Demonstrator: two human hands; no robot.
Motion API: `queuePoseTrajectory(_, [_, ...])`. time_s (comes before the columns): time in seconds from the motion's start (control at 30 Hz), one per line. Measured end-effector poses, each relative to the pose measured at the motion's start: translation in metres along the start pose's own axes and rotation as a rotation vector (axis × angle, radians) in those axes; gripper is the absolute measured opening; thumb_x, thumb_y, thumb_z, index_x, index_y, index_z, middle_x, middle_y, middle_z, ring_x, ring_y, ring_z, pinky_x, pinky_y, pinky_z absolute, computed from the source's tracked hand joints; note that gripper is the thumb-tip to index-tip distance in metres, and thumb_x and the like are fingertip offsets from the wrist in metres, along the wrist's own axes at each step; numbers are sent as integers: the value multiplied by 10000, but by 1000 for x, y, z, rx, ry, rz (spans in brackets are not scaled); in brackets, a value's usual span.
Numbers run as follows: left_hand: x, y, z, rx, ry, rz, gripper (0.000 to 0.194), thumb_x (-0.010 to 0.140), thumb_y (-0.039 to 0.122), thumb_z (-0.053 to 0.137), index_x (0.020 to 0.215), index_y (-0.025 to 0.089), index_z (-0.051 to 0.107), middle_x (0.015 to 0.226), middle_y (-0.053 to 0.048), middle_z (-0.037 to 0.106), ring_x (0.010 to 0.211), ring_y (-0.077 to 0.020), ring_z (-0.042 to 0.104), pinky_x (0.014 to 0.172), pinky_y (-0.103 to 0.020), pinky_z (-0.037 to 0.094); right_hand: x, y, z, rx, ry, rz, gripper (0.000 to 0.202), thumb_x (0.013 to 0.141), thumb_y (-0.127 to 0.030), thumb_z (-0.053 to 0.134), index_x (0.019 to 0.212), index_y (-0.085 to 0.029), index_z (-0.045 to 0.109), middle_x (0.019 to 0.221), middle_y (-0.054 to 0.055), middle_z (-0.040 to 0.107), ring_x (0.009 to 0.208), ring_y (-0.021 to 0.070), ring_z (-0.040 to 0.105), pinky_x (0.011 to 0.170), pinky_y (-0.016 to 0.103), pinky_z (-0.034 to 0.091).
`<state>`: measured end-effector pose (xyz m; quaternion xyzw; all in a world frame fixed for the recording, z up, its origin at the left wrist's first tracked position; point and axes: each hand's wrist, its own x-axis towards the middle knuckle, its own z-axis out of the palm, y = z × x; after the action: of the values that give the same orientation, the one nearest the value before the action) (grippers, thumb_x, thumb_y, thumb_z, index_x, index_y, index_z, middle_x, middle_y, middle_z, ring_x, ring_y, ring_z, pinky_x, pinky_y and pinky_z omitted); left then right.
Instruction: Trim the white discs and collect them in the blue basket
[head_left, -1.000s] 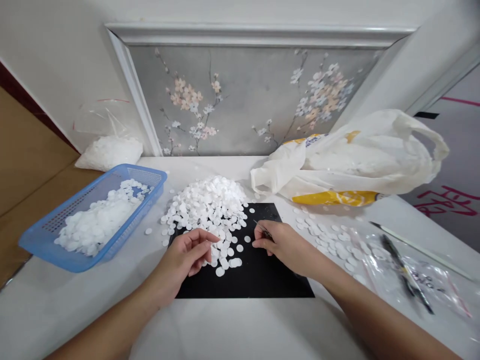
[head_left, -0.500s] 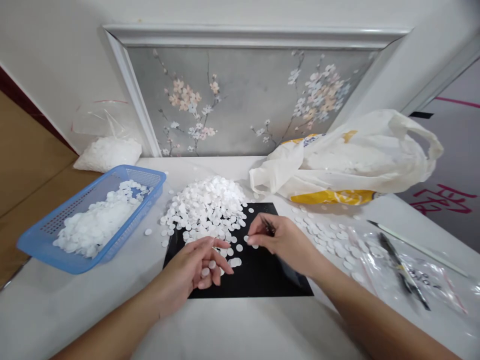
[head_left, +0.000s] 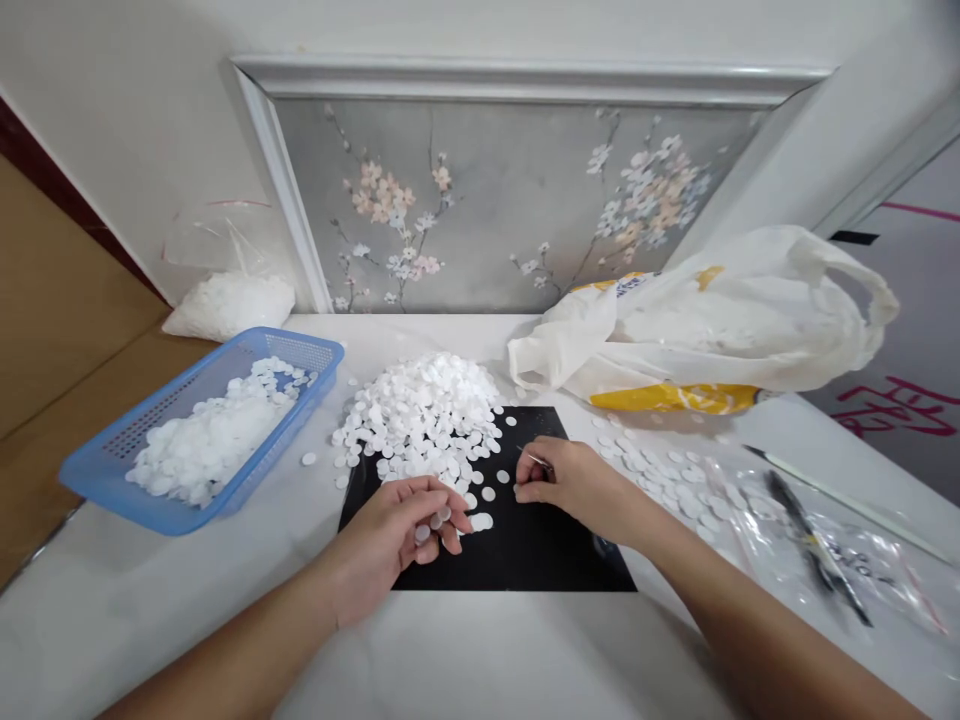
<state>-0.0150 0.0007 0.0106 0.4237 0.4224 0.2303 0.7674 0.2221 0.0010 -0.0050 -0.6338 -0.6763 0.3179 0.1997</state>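
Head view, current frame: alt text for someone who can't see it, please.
Over a black mat, a person's left hand holds small white discs; the right hand pinches a thin tool. A disc heap covers its far left corner, between a blue basket and a white plastic bag.

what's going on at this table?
A person works bare-handed over a black mat. The left hand holds a few small white discs in its curled fingers; the right hand grips a thin metal tool just above the mat. A big pile of the same discs covers the mat's far left part and spills onto the table. More sit in a blue basket on the left and lie scattered to the right.
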Motion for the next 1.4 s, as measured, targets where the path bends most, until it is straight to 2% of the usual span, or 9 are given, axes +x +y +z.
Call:
queuePoseTrajectory(0.07, [0, -1, 2, 68, 11, 25, 301, 841, 389, 530, 717, 132, 624, 694, -48, 612, 568, -83, 458, 485, -201, 271, -3, -4, 3, 17, -38, -7, 68, 696, -204, 629, 649, -204, 579, 681, -29, 558, 603, 127, 506, 556, 237, 375])
queuePoseTrajectory(0.3, [0, -10, 10, 213, 12, 100, 238, 751, 364, 670, 778, 133, 619, 673, -17, 617, 544, -69, 418, 515, -204, 289, -24, -44, 17, 269, -129, -74, 78, 708, -170, 620, 681, -202, 554, 557, -76, 488, 514, 87, 407, 470, 194, 302])
queuePoseTrajectory(0.47, [0, -14, 10, 116, -3, 114, 215, 737, 328, 689, 724, 145, 577, 615, 1, 590, 547, -76, 471, 494, -200, 279, -33, -60, 23, 267, -49, -108, 135, 712, -124, 596, 659, -205, 502, 555, -80, 508, 523, 87, 419, 479, 187, 301])
queuePoseTrajectory(0.67, [-1, -13, 11, 154, 34, 103, 161, 724, 270, 694, 804, 143, 636, 657, -9, 618, 559, -77, 505, 472, -191, 261, -31, -60, 22, 268, -36, -45, 139, 698, -130, 588, 674, -215, 481, 565, -74, 536, 528, 101, 456, 480, 190, 328])
queuePoseTrajectory(0.77, [-2, -12, 13, 69, 55, 112, 145, 733, 241, 679, 692, 138, 585, 677, -33, 650, 536, -61, 475, 467, -185, 258, -33, -58, 19, 258, 9, -14, 132, 818, -226, 494, 687, -217, 485, 598, -57, 568, 446, 92, 461, 453, 203, 345])
queuePoseTrajectory(0.9, [-6, -8, 14, -144, 32, 52, 135, 730, 202, 678, 737, 145, 556, 759, -82, 692, 559, -66, 511, 447, -170, 246, -41, -54, 16, 95, 39, -14, 311, 937, -429, 301, 804, -231, 501, 500, -52, 512, 411, 137, 478, 441, 240, 362])
queuePoseTrajectory(1.0, [-8, -7, 12, -207, 43, 19, 143, 733, 176, 672, 855, 136, 609, 779, -94, 699, 572, -67, 528, 453, -158, 264, -45, -52, 20, -28, 98, -97, 360, 945, -461, 286, 1038, -226, 543, 679, 9, 591, 594, 182, 575, 552, 281, 450])
queuePoseTrajectory(1.1, [-7, -8, 11, -233, 87, 6, 139, 741, 207, 675, 849, 126, 642, 800, -94, 694, 597, -71, 542, 470, -155, 298, -45, -49, 31, -30, 115, -196, 432, 972, -386, 239, 1281, -214, 487, 886, 66, 588, 762, 179, 606, 690, 295, 503])
queuePoseTrajectory(1.4, [-5, -8, 11, -260, 131, 7, 199, 693, 260, 747, 835, 125, 709, 764, -44, 654, 632, -65, 520, 579, -163, 389, -46, -41, 45, -201, 295, -418, 411, 970, -303, 326, 1323, -188, 501, 732, 24, 528, 554, 115, 540, 483, 203, 460])
